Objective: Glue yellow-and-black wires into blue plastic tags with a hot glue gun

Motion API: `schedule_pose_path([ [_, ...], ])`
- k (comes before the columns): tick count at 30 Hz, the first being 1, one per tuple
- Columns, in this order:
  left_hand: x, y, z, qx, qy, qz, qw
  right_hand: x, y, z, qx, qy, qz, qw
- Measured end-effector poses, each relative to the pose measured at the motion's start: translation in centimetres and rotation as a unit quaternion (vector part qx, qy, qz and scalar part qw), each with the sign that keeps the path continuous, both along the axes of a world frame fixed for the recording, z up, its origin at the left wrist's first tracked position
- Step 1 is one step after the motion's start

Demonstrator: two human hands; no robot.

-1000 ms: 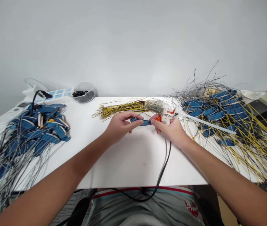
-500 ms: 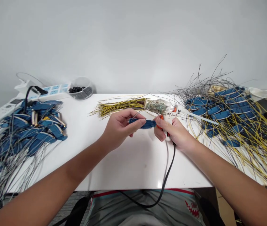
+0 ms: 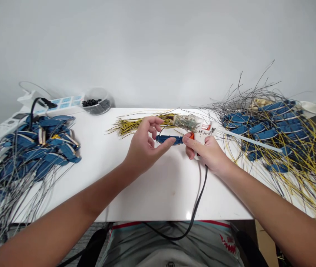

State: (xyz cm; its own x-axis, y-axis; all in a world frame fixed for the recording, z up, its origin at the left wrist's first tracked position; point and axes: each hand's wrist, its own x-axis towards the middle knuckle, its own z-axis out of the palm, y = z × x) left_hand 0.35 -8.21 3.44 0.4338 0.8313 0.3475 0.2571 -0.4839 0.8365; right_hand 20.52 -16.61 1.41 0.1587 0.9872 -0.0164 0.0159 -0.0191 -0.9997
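A narrow blue part (image 3: 169, 139) with a thin dark wire lies level between my hands. My left hand (image 3: 148, 144) is at its left end, fingers spread and curved, the thumb tip beside the part's front edge. My right hand (image 3: 206, 150) pinches the right end of the part between thumb and finger and also grips a glue gun (image 3: 202, 135) with a clear, glue-smeared front, an orange trigger and handwriting on its white body. The gun's nozzle points left, behind the blue part. A bundle of yellow and black wires (image 3: 130, 125) lies behind my left hand.
Blue parts with grey wires (image 3: 49, 159) are heaped at the left, blue parts with yellow and black wires (image 3: 263, 135) at the right. A clear round tub (image 3: 99, 107) of black pieces stands by a power strip (image 3: 65, 104). A black cord (image 3: 199, 204) hangs over the front edge.
The fingers of my left hand have opened and lifted off the blue part, showing more of it. The part is still in my right hand. The camera view has shifted slightly.
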Motion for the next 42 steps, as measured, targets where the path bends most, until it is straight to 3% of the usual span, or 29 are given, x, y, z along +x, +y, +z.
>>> schedule_pose_path([
  [2, -0.1, 0.2, 0.0, 0.114, 0.014, 0.022, 0.993, 0.1, 0.1, -0.2, -0.002, 0.003, -0.001, 1.0],
  [5, -0.1, 0.3, -0.1, 0.25, 0.059, -0.032, 0.966, 0.1, 0.2, -0.4, -0.007, 0.007, 0.001, 1.0],
  [8, 0.0, 0.4, -0.4, 0.288, 0.095, -0.061, 0.951, 0.0, 0.2, -0.5, -0.003, 0.012, 0.004, 1.0],
  [15, 0.2, 0.3, -0.9, 0.352, 0.112, -0.002, 0.929, -0.3, 0.2, -0.4, 0.0, 0.04, 0.021, 0.999],
  [33, 0.5, 0.1, -1.2, 0.287, 0.119, -0.039, 0.95, -0.3, 0.3, -0.9, -0.006, 0.048, 0.014, 0.999],
  [42, 0.7, -0.3, -1.4, 0.258, 0.145, 0.015, 0.955, -0.7, 0.6, -1.6, 0.003, 0.038, -0.03, 0.999],
])
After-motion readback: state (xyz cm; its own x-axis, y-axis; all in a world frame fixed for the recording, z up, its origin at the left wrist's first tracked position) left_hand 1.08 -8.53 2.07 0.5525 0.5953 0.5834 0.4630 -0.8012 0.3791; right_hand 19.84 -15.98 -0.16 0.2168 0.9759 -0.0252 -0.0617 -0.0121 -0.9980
